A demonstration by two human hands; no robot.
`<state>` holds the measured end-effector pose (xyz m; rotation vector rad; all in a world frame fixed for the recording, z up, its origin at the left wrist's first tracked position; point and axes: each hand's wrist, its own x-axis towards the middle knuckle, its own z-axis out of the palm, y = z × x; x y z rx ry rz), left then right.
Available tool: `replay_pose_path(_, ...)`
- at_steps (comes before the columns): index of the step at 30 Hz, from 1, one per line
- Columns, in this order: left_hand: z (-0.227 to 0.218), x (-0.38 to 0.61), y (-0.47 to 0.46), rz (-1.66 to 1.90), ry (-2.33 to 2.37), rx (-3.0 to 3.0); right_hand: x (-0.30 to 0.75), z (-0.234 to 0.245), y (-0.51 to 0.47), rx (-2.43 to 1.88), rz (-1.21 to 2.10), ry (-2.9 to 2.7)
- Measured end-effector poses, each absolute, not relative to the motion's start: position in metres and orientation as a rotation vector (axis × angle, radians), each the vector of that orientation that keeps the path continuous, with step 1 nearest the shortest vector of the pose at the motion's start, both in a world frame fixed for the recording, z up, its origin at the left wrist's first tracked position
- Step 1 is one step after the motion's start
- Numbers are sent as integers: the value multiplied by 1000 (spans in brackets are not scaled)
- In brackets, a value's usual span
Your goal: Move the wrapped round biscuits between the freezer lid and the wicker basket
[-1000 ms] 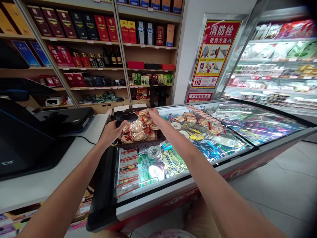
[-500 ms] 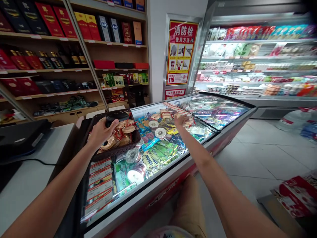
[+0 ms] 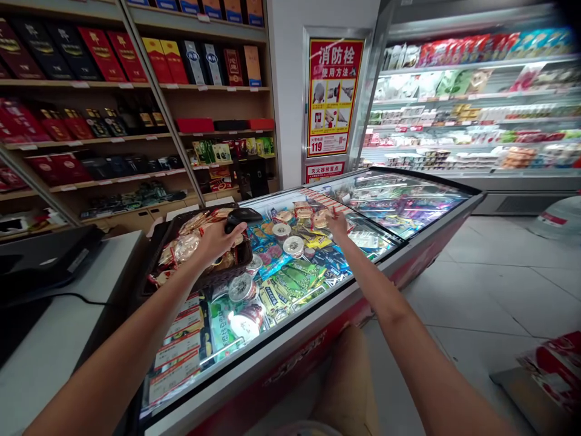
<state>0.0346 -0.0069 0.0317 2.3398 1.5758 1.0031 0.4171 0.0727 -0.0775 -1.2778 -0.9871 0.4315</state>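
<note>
Our left hand is clamped around a black handheld scanner, whose long axis runs sideways above the woven basket of packaged round crackers, its far end pointing toward our right hand. The basket sits at the near end of a glass-topped chest freezer. Of our 2 hands, the right hand is nearer the cracker packet just to its left, with its fingers drawn together there, though we cannot tell whether they grip it.
</note>
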Motion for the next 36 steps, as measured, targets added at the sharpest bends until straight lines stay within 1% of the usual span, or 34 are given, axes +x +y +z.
replay_pose_path(3, 31, 35, -13, 1005, 1539, 2344, 373, -67, 71, -1269, 518, -959)
replay_pose_path(7, 27, 28, -18, 1040, 1550, 2314, 321, -55, 59, -1168, 656, -1057)
replay_pose_path(13, 21, 16, -22, 1050, 1529, 2326, 275, -50, 40, -1099, 833, -1156)
replay_pose_path(27, 18, -14, -26, 1118, 1600, 2377, 233, -37, 22, -1019, 928, -1248)
replay_pose_path(36, 10, -73, -43, 1187, 1669, 2212, 168, -26, 24, -987, 1017, -1319)
